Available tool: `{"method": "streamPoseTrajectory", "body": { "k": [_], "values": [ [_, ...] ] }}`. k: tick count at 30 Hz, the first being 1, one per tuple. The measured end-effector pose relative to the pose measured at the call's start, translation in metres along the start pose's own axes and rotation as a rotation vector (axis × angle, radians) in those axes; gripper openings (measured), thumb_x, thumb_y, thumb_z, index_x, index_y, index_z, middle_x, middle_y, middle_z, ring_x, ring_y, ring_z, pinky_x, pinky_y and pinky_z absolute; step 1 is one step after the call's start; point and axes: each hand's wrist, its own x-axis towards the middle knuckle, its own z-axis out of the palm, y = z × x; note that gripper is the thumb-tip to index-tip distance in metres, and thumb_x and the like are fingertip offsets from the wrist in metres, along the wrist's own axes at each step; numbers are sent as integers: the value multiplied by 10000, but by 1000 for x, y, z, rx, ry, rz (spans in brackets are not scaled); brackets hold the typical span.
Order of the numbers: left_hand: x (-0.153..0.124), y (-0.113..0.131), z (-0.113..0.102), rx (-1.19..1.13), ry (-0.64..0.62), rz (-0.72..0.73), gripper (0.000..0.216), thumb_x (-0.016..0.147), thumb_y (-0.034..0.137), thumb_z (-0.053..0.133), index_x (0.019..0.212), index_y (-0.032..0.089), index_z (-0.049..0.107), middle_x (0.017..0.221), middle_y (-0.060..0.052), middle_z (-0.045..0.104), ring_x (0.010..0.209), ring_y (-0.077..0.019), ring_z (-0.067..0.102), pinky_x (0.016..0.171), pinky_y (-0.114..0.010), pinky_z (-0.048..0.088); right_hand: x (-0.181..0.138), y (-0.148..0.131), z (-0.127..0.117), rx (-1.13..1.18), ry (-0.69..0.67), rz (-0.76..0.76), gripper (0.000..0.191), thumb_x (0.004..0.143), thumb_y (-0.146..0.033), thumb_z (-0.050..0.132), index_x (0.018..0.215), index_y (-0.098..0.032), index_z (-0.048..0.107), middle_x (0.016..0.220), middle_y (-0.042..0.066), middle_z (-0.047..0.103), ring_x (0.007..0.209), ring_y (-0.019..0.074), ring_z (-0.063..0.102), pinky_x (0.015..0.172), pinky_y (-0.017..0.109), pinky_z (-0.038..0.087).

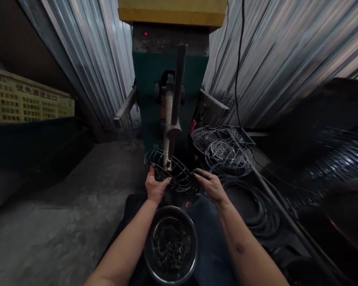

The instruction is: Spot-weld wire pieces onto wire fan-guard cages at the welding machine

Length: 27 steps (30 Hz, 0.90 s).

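A round, shallow wire guard (180, 186) of thin curved metal rods is held tilted beneath the electrodes of a spot welder (173, 131). My left hand (156, 187) grips its left side, thumb pointing right and fingers at the rods. At the right rim, my right hand (211, 186) is closed in a pinch on the guard's edge; the exact contact is dark. The lower electrode tip lies close to the guard's rods, but I cannot tell whether they touch. Between my legs sits a round metal bowl (193, 254) with many small metal pieces inside.
Several wire guards (228, 153) are piled right of the machine, above coiled dark wire or hose (268, 218). A long bar (282, 206) slants along the right. A yellow plastic crate (32, 101) stands at left. Corrugated metal walls (92, 51) rise behind.
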Motion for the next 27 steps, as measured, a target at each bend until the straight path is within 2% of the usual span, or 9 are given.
{"method": "streamPoseTrajectory", "body": {
  "k": [4, 8, 15, 21, 27],
  "values": [
    [4, -15, -1, 90, 1, 151, 855, 538, 309, 833, 1314, 171, 501, 1154, -119, 619, 1078, -283, 584, 961, -398, 438, 9, -15, 20, -8, -63, 35, 404, 544, -461, 824, 824, -177, 762, 843, 65, 733, 795, 210, 661, 800, 358, 507],
    [4, -22, -3, 60, 3, 185, 870, 568, 372, 828, 1343, 193, 475, 1142, -107, 621, 1062, -274, 592, 950, -387, 449, 7, -20, 27, 10, -44, 55, 371, 470, -401, 860, 748, -176, 762, 744, 40, 717, 691, 181, 642, 740, 344, 513],
    [0, -21, 3, 25, 12, 134, 870, 566, 383, 828, 1333, 157, 487, 1113, -121, 623, 1056, -285, 588, 937, -392, 453, 11, -20, 28, -18, -10, -20, 228, 549, -306, 828, 728, -187, 753, 715, 13, 695, 668, 159, 620, 682, 291, 495],
    [-6, -21, 7, -19, -6, 68, 846, 554, 350, 826, 1317, 182, 501, 1083, -95, 629, 1047, -276, 591, 934, -395, 453, 12, -23, 30, -16, 52, -16, 244, 507, -307, 830, 691, -171, 744, 670, 15, 682, 623, 157, 601, 640, 295, 482],
    [-12, -17, 5, -114, -49, -27, 826, 514, 352, 836, 1265, 169, 546, 977, -68, 645, 920, -234, 624, 852, -354, 490, 4, -28, 32, -7, 85, -4, 264, 477, -314, 837, 672, -165, 739, 652, 17, 675, 602, 150, 588, 623, 290, 476]
  ]
}}
